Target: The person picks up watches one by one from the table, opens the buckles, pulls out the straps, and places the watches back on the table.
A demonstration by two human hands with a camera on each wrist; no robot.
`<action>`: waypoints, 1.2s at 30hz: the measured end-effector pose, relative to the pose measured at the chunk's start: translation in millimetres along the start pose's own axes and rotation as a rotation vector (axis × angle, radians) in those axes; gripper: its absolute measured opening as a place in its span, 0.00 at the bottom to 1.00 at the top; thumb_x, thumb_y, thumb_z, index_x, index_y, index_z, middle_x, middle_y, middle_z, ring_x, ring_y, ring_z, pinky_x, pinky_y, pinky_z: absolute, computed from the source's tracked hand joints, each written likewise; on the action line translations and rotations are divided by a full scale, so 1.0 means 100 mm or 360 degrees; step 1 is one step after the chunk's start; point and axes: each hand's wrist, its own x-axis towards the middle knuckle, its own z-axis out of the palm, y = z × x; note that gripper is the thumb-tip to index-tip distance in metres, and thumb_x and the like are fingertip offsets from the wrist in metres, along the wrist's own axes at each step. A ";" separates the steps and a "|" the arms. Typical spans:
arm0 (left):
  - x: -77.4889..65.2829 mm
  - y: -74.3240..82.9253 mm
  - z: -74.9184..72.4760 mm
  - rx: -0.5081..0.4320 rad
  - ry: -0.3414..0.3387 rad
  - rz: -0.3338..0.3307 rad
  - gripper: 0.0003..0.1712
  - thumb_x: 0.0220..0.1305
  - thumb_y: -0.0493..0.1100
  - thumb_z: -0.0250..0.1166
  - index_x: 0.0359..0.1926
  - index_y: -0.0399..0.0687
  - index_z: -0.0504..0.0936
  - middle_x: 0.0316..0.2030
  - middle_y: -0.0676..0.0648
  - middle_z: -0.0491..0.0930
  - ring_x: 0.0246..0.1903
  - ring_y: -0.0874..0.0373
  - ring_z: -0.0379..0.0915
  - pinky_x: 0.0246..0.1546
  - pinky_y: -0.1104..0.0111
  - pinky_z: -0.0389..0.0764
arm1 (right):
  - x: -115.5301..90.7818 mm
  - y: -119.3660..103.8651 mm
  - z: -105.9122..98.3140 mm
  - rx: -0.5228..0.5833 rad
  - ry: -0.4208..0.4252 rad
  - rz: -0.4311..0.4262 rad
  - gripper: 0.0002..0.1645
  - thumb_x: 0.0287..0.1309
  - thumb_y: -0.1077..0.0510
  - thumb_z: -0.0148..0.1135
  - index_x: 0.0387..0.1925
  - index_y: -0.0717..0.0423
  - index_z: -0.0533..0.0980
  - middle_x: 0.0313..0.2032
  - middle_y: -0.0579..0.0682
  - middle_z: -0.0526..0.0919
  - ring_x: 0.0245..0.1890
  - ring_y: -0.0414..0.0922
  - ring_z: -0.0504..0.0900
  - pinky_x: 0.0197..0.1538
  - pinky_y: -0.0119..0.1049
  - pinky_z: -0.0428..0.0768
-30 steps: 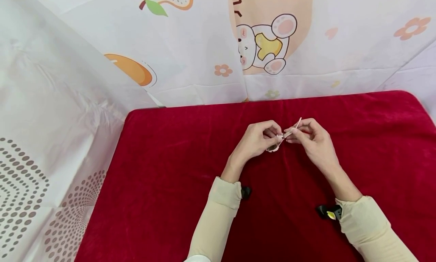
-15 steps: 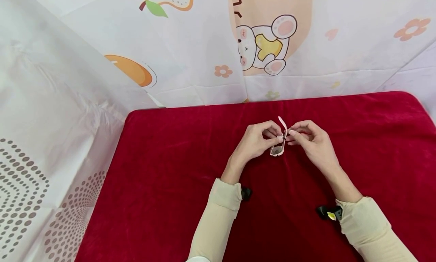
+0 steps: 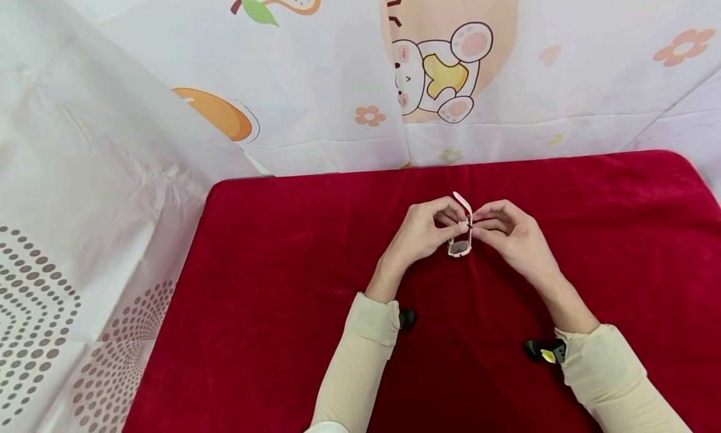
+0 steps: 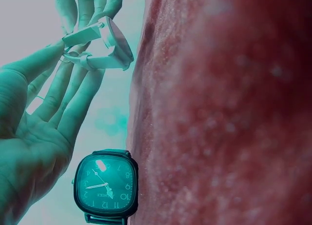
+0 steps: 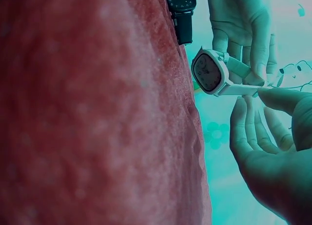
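A pale pink wristwatch [image 3: 460,248] with a squarish dark-looking face hangs between the two hands above the table. My left hand [image 3: 422,233] pinches its strap near the buckle with thumb and fingers. My right hand [image 3: 515,236] pinches the strap from the other side, thumb and fingertips meeting at the buckle area. A strap end [image 3: 462,201] sticks up past the fingers. In the right wrist view the watch face [image 5: 207,72] is turned toward the camera, and the strap forms a loop. Fingertips partly hide the buckle.
Red velvet cloth [image 3: 281,283] covers the table. A black square watch [image 4: 106,183] is at my left wrist, and a black device with a yellow mark [image 3: 546,353] at my right. A printed white curtain [image 3: 327,76] hangs behind the table's far edge.
The right hand has let go of the strap end it held slanted right; that end swung upright, then leftward. The right fingertips have since closed in on the strap by the buckle.
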 end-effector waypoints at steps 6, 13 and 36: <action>0.00 0.01 0.00 -0.0006 0.0003 0.0002 0.05 0.63 0.38 0.71 0.39 0.47 0.82 0.34 0.55 0.83 0.34 0.68 0.80 0.39 0.72 0.82 | 0.01 0.00 0.00 -0.0049 -0.0019 0.0017 0.16 0.59 0.73 0.64 0.50 0.70 0.73 0.42 0.46 0.82 0.40 0.37 0.86 0.41 0.23 0.80; 0.00 0.01 -0.01 -0.0022 0.0013 -0.0009 0.06 0.63 0.37 0.70 0.40 0.46 0.83 0.35 0.53 0.83 0.35 0.67 0.80 0.40 0.72 0.82 | 0.00 0.00 0.00 -0.0230 -0.0034 0.0102 0.14 0.62 0.63 0.67 0.48 0.66 0.78 0.41 0.48 0.85 0.39 0.34 0.85 0.41 0.23 0.80; -0.02 0.01 -0.03 -0.0060 0.0055 -0.0024 0.05 0.63 0.37 0.70 0.39 0.48 0.83 0.34 0.55 0.83 0.34 0.67 0.80 0.39 0.73 0.81 | -0.02 -0.01 0.02 -0.0419 -0.0082 0.0173 0.14 0.63 0.56 0.68 0.46 0.60 0.81 0.39 0.52 0.87 0.36 0.41 0.86 0.38 0.24 0.79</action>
